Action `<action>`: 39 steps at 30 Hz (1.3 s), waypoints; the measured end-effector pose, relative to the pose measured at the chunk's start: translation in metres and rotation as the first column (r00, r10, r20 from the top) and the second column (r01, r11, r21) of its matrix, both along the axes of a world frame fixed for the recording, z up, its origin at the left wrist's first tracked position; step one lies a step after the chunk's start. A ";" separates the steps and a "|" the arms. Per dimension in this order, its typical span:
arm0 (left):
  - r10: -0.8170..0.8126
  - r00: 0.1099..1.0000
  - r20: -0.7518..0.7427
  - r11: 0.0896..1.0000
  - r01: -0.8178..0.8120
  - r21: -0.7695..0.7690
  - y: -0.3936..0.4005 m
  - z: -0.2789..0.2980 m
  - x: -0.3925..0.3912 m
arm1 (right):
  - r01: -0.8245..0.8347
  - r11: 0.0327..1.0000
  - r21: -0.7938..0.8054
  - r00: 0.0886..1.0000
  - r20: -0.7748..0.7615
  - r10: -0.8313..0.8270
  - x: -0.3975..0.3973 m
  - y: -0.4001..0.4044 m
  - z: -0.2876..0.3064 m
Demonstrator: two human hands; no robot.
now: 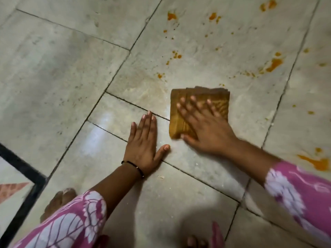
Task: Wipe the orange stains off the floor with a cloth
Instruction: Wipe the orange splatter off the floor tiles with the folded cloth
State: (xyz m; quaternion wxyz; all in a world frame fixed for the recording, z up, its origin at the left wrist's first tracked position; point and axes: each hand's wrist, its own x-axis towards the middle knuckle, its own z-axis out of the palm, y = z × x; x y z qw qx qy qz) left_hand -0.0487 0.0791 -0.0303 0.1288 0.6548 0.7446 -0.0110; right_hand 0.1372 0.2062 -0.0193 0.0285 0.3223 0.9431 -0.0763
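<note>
A folded brown-orange cloth (179, 111) lies flat on the pale tiled floor (71, 77) near the middle of the view. My right hand (206, 127) presses down on it with spread fingers. To its left, my left hand (145, 144) rests flat on a bare tile, fingers together, holding nothing. Orange stains dot the tiles beyond the cloth: small spots (176, 55) just above it, blobs (172, 16) at the top, a larger smear (273, 65) at the upper right and another smear (317, 162) by my right sleeve. A faint yellowish wet patch (148, 90) lies left of the cloth.
A dark border strip (23, 169) with a patterned tile beyond it runs along the lower left. My bare foot (59, 201) shows at the bottom left under a pink floral sleeve, and toes (195, 241) show at the bottom edge.
</note>
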 end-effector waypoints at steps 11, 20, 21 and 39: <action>0.021 1.000 0.012 0.999 -0.021 0.030 -0.001 -0.003 0.002 | -0.081 0.992 -0.093 0.996 0.034 0.084 0.113 -0.108 0.016; 0.040 0.999 0.036 0.998 -0.042 0.051 0.001 0.004 0.004 | 0.329 0.944 0.033 0.943 0.046 -0.331 0.056 0.014 0.001; 0.041 0.999 0.034 0.998 -0.043 0.052 0.001 0.004 0.004 | 0.281 0.959 0.039 0.959 0.025 -0.282 0.039 0.006 -0.001; -0.301 0.939 0.167 0.951 0.308 -0.011 0.013 0.011 0.101 | 0.475 0.880 0.012 0.877 0.070 -0.475 0.117 0.004 0.003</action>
